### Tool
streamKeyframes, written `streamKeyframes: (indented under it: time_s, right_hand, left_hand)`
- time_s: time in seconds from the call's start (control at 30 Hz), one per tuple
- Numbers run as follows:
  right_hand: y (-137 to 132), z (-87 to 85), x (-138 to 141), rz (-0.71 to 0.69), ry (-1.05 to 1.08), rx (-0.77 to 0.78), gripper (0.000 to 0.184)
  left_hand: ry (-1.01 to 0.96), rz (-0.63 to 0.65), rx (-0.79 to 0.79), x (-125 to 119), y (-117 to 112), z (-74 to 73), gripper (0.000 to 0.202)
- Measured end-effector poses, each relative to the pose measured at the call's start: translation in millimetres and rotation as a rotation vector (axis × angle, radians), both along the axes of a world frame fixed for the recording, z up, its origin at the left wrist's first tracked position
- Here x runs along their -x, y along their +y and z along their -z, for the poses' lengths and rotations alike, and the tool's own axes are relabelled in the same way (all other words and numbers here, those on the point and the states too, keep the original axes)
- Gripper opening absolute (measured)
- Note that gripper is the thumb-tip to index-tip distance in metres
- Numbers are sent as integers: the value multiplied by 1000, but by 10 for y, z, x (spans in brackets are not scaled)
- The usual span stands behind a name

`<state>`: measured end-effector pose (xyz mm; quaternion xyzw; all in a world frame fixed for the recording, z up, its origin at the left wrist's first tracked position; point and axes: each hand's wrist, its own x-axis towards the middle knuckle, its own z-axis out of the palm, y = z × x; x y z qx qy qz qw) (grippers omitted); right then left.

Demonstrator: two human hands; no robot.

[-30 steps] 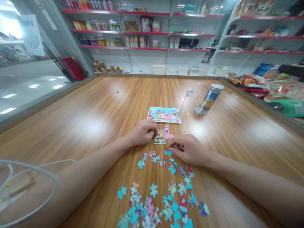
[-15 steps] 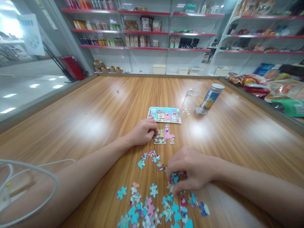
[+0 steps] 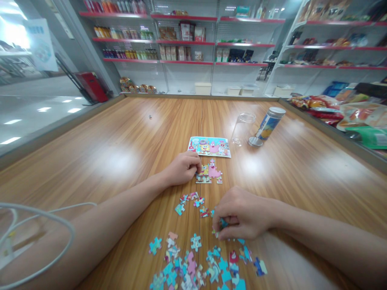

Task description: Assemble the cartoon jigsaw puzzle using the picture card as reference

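Observation:
My left hand [image 3: 182, 168] rests curled on the wooden table [image 3: 127, 137], its fingertips pressed against the left edge of a small joined patch of puzzle pieces [image 3: 209, 173]. My right hand [image 3: 240, 212] hovers over the loose pieces nearer to me, fingers pinched round a blue puzzle piece [image 3: 223, 222]. Several loose pieces [image 3: 205, 262] lie scattered below it. A printed reference picture [image 3: 209, 146] lies flat just beyond the joined patch.
A clear plastic jar [image 3: 242, 128] and a labelled can [image 3: 269, 122] with a metal lid [image 3: 255, 141] beside it stand at the far right. Snack bags [image 3: 341, 112] line the right edge. A white cable [image 3: 39, 225] loops at the near left. Shop shelves stand behind.
My right hand left the joined patch, came down toward me into the loose pieces and closed its fingers on a blue piece. My left hand has stayed in place.

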<state>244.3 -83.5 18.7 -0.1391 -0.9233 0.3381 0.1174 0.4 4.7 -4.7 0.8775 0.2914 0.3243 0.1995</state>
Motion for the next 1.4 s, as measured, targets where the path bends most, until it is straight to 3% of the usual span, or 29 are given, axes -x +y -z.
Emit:
streamKeyframes:
  time_s: [0.17,0.37,0.73,1.13,1.3,1.4]
  right_hand:
    - [-19,41,13,75,9,-88,29]
    - [-62,71,31,115,-18,-192,31]
    - [-88,-2,35,104,-114,-190,36]
    - [-87,-57,54,73,-149,-161,28]
    - [-101,-24,44,67,-110,-151,28]
    - [-89,24,30,82,-53,-224,27]
  left_hand:
    - [4,-8,2,-3,1,6,32]
    - [8,-5,-6,4,1,2,32]
    - [7,-6,-12,5,10,18,32]
    - [16,-10,-19,1,6,2,32]
    - [17,-10,-17,-1,8,2,32]
    - [16,-9,-12,-3,5,0,32]
